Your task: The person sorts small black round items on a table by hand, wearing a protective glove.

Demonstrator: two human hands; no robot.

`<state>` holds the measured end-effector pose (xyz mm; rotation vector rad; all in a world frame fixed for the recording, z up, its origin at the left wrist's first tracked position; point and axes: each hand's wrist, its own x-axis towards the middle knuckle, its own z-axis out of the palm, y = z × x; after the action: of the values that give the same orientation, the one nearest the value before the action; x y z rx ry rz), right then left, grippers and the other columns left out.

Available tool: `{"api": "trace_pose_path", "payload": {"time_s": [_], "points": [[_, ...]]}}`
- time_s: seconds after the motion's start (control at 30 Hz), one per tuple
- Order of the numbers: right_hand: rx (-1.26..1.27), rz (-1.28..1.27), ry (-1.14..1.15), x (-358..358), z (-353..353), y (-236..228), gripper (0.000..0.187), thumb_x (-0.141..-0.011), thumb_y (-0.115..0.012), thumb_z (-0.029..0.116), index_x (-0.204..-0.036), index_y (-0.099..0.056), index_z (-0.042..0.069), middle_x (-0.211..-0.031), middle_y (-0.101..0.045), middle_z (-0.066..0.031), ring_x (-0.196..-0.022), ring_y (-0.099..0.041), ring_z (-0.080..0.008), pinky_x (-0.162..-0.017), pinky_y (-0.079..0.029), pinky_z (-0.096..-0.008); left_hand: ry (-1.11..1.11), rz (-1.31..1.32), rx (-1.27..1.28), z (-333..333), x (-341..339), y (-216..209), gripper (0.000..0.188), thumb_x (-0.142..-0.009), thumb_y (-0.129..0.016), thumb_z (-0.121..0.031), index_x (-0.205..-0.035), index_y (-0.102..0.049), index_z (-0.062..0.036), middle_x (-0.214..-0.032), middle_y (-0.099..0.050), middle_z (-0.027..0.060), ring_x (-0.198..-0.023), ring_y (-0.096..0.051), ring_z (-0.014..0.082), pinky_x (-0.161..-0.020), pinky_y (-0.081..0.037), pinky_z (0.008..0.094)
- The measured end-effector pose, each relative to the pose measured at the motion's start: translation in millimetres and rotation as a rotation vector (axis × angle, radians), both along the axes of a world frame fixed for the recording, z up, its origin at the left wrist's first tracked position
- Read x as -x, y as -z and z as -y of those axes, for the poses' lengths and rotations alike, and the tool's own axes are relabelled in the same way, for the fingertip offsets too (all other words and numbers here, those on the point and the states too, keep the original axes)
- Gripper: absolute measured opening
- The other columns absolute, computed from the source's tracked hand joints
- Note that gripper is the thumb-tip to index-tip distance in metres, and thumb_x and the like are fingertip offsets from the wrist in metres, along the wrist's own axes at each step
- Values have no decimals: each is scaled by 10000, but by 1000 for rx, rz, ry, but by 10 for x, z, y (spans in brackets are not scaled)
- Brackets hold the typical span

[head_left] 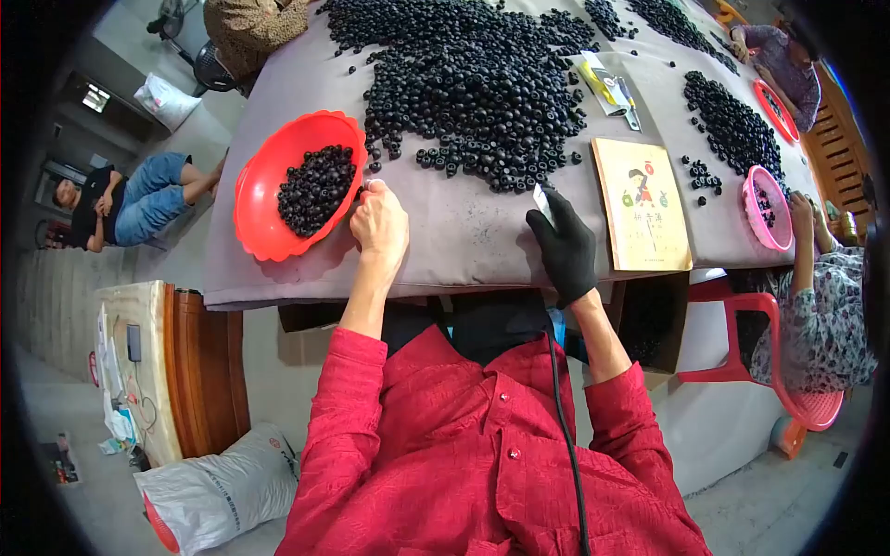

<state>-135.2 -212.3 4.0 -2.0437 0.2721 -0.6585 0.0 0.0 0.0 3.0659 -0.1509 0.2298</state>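
My bare left hand [378, 221] is closed beside the right rim of a red scalloped bowl [255, 208]. Its fingertips are pinched near the rim; whatever they hold is too small or hidden to name. In the bowl lies a heap of small round black bead-like pieces [317, 190]. My right hand [565, 243], in a black glove, grips a small pale blade-like tool [542, 199] that points up and left. Beyond both hands spreads a large pile of the same black pieces [473, 102] on the grey cloth-covered table [454, 246].
A yellowish booklet [642, 204] and a yellow package [607, 88] lie right of my glove. More black heaps [732, 125] and a pink basket [768, 208] stand at right, near other people [820, 315]. A person [130, 199] sits at left. A black cord [564, 417] hangs down my front.
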Motion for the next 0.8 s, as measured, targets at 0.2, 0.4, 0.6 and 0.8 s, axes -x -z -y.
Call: {"api": "trace_pose_path", "payload": {"time_s": [0.2,0.4,0.6,0.8], "points": [[19,4,9,-3,11,-1,369,-789,-636,211,-1112,-556,52,-1028,-613,-158,-945,-608,-273,-767,-478,-331,169,151,152,32,199,-26,306,-765,-493,-40,-1061,-466,34,-948,-498,203,-670,-605,343,-590,-512,406],[58,29,29,-1,-23,2,364,-784,-641,205,-1103,-562,48,-1023,-612,-167,-938,-610,-273,-766,-480,-332,262,365,111,157,-178,-24,352,-771,-505,-27,-1116,-487,44,-1009,-463,184,-800,-565,309,-643,-500,377],[62,31,16,-14,-18,10,361,-784,-642,203,-1096,-564,40,-1022,-612,-169,-935,-610,-278,-771,-479,-333,136,277,-74,253,-342,54,160,-779,-536,-76,-903,-572,19,-927,-520,168,-896,-541,290,-709,-505,327],[86,37,26,-26,-27,8,365,-785,-640,206,-1105,-557,51,-1005,-615,-169,-915,-616,-281,-754,-483,-336,198,243,81,171,-155,45,168,-751,-558,-33,-906,-549,30,-926,-511,184,-864,-548,326,-703,-499,368]]}}
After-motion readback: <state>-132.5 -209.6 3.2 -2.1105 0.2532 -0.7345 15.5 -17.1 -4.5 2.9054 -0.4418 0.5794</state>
